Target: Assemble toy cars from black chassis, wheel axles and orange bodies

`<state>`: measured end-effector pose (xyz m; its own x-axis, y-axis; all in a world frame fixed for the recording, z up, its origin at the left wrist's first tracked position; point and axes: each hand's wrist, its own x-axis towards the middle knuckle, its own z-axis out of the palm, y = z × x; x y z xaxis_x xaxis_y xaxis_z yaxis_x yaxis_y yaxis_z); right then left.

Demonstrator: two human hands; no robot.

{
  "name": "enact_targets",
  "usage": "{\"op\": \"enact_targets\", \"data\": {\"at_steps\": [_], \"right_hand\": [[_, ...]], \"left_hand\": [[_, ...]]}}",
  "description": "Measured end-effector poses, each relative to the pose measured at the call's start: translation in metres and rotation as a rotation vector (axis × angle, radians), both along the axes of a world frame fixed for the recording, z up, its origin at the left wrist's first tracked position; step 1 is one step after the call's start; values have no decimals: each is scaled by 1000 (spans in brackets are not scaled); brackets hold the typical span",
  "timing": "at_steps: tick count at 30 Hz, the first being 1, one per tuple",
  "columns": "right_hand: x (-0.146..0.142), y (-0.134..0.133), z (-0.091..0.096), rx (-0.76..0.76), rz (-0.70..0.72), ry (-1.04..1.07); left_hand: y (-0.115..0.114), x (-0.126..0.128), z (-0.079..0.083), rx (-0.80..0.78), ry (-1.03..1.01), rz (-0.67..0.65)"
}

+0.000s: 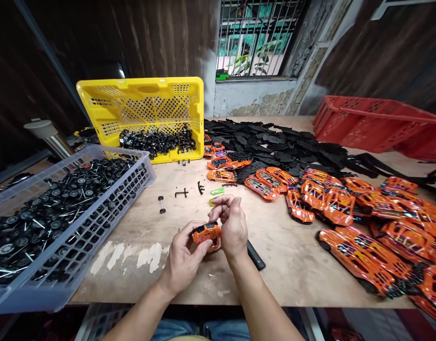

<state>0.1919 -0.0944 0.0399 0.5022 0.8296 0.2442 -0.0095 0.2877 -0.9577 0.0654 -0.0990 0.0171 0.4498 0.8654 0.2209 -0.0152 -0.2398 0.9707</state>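
My left hand [185, 255] is closed around a small orange toy car [208, 233], its thumb across the near side. Right beside the car is my right hand [232, 227], its fingers bent in and pressed together; whatever they may hold is hidden. A black handle-like tool [256, 255] lies on the table, partly covered by my right wrist. Beyond my hands are a green plastic piece [218, 191] and small black parts [181, 193]. A wheel axle with two black wheels [161, 204] lies farther left.
At left stands a clear crate [107, 208] full of wheel axles. A yellow basket [139, 87], tipped on its side, holds more. Orange car bodies [367, 255] crowd the right, with flat black parts [274, 137] and a red crate [367, 123] behind. The wooden table's front edge is near me.
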Motion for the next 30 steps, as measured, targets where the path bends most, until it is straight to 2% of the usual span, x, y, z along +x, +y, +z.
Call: {"op": "enact_targets", "data": {"at_steps": [6, 9, 12, 16, 18, 20, 22, 24, 27, 30], "right_hand": [[-3, -8, 8, 6, -75, -379], [-2, -5, 10, 19, -71, -478], [1, 5, 4, 2, -96, -346], [8, 10, -10, 1, -179, 115], [14, 3, -15, -25, -179, 86], [20, -9, -17, -38, -70, -137], [24, -22, -20, -23, 122, -386], [28, -32, -26, -36, 257, -537], [33, -42, -40, -153, 314, -577], [36, -47, -50, -199, 373, -553]], "left_hand": [[-8, 3, -2, 114, 52, 53], [-10, 8, -1, 163, 105, 78], [-7, 12, 0, 179, 129, 95], [1, 6, 7, 178, 206, 69], [4, -1, 12, 236, 335, 66], [5, -6, 19, 343, 480, 57], [7, -9, 23, 446, 579, 40], [10, -12, 25, 468, 617, 13], [14, -20, 18, 287, 596, -34], [12, -33, 5, 57, 468, -92]]}}
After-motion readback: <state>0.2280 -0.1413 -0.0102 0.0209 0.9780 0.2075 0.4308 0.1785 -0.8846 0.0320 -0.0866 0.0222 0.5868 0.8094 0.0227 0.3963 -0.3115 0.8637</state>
